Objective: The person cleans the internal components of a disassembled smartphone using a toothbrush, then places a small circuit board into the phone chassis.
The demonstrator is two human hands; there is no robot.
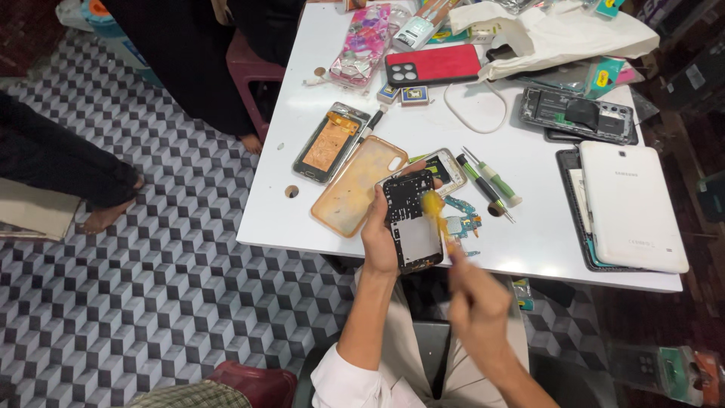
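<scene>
The opened phone (411, 221) stands upright in the grip of the left hand (380, 240), fingers closed around its left side, its bare back with black frame and silver plate facing up, just above the counter's (287, 219) near edge. The right hand (476, 302), blurred, closes on a yellow-tipped tool (433, 205) whose tip touches the phone's right side. Just beyond, on the counter, lie a small circuit board (462, 219), two green-handled screwdrivers (487, 181), and an orange phone case (359, 185). A white tablet (630, 204) lies near the right edge.
</scene>
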